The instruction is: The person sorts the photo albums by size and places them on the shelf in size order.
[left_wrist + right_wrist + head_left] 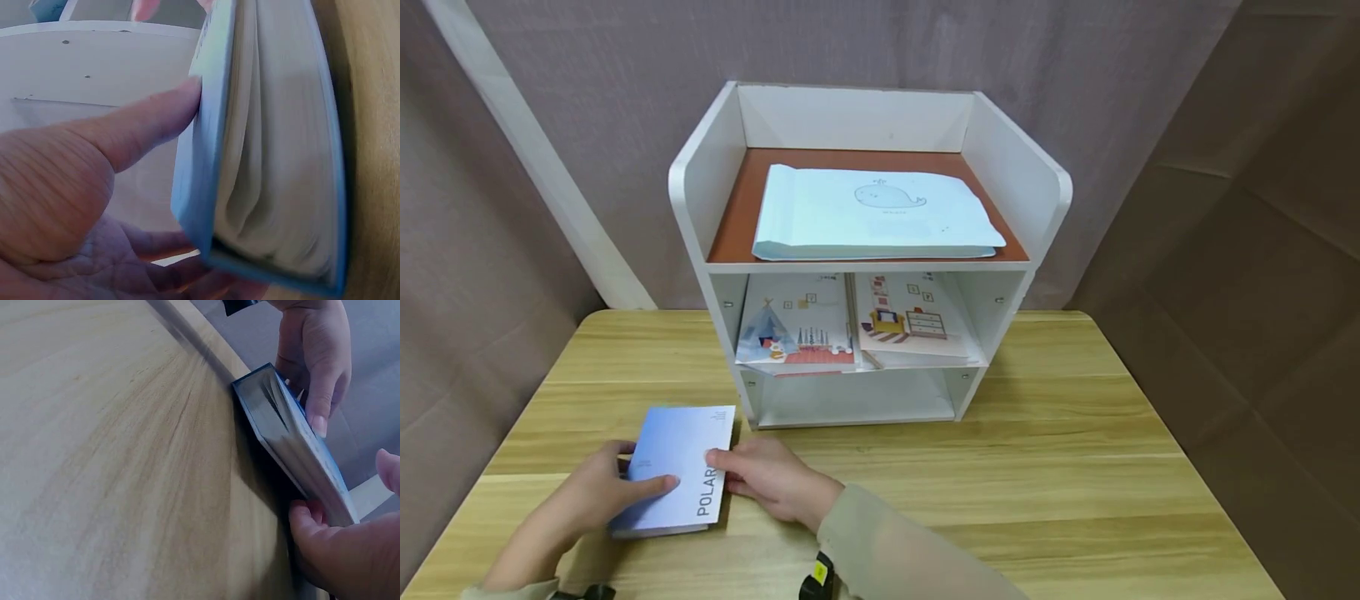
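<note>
A thick hardcover book (681, 450), pale blue fading to white with "POLAR" printed along one side, lies at the left of the table, slightly raised off it. My left hand (598, 492) grips its left side, thumb across the front cover and the other fingers around the spine side. On the opposite edge my right hand (775, 479) holds the book between thumb and fingers. In the left wrist view the page block (287, 125) faces the camera, some leaves bulging apart. From the right wrist, fingers (306, 522) are at the lower corner of the book (294, 437).
Behind the book stands a white shelf unit (857, 267). A pale booklet (872, 212) with a whale drawing lies on its brown top board. Two illustrated books (797, 325) lie side by side on the middle shelf. Curtains (625, 150) surround the wooden table (1037, 492).
</note>
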Demonstrator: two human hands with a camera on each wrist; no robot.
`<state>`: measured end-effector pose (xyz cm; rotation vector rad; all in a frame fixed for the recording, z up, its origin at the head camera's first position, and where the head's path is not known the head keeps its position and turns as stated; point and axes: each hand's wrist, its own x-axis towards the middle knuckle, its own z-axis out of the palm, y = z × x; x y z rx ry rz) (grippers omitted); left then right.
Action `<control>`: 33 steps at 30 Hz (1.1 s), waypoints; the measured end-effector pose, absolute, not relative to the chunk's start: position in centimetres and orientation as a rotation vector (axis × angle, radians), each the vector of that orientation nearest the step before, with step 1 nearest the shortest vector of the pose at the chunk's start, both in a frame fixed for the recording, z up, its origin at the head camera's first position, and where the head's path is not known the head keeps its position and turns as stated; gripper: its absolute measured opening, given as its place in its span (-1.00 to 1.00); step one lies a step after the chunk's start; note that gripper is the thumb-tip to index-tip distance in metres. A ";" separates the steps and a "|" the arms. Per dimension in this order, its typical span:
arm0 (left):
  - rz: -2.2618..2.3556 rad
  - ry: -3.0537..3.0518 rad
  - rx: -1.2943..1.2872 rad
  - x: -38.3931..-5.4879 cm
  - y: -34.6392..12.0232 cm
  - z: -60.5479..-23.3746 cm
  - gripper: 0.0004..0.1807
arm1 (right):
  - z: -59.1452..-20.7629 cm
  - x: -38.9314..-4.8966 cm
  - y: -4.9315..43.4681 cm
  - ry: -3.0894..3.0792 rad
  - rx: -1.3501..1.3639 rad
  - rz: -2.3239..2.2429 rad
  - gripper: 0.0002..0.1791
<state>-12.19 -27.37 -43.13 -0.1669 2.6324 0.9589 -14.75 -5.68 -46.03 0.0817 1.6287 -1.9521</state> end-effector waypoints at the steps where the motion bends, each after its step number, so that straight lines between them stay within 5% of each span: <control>1: 0.971 2.617 -0.159 -12.1 -27.4 -43.1 0.16 | -46.0 -14.7 -5.6 1.666 0.064 -1.936 -0.71; 33: 1.641 1.988 -0.025 -9.4 -27.0 -43.8 -0.16 | -45.5 -14.4 1.4 1.547 -0.233 -1.782 -0.51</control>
